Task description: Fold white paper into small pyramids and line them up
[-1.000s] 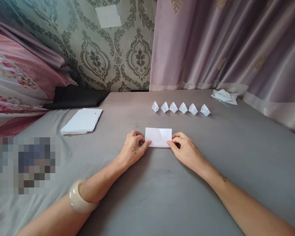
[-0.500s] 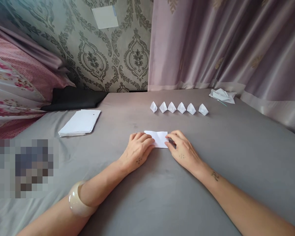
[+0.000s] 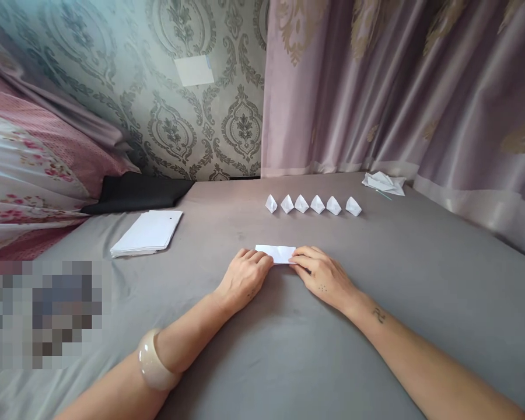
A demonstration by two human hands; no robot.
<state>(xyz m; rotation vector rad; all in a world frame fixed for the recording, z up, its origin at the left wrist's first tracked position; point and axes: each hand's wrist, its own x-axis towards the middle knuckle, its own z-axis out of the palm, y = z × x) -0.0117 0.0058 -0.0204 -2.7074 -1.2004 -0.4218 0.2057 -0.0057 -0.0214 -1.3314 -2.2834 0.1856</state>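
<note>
A small white sheet of paper [image 3: 280, 253], folded into a narrow strip, lies on the grey cloth between my hands. My left hand [image 3: 247, 274] is closed on the left end of the paper, its fingertips curled over the near edge. At the opposite end my right hand [image 3: 317, 268] pinches the paper's right edge between thumb and fingers. Beyond the hands stands a row of several small folded white paper shapes [image 3: 317, 204], separate from the sheet.
A stack of white paper [image 3: 147, 232] lies to the left, in front of a folded black cloth [image 3: 140, 191]. Loose white paper pieces [image 3: 382, 183] and a thin greenish stick [image 3: 384, 194] lie at the back right. Curtains [image 3: 324, 105] and a patterned wall [image 3: 227, 116] bound the far side.
The paper between my hands has become narrower from front to back, its near part folded up. Both hands stay at its ends. The camera view has tilted upward slightly.
</note>
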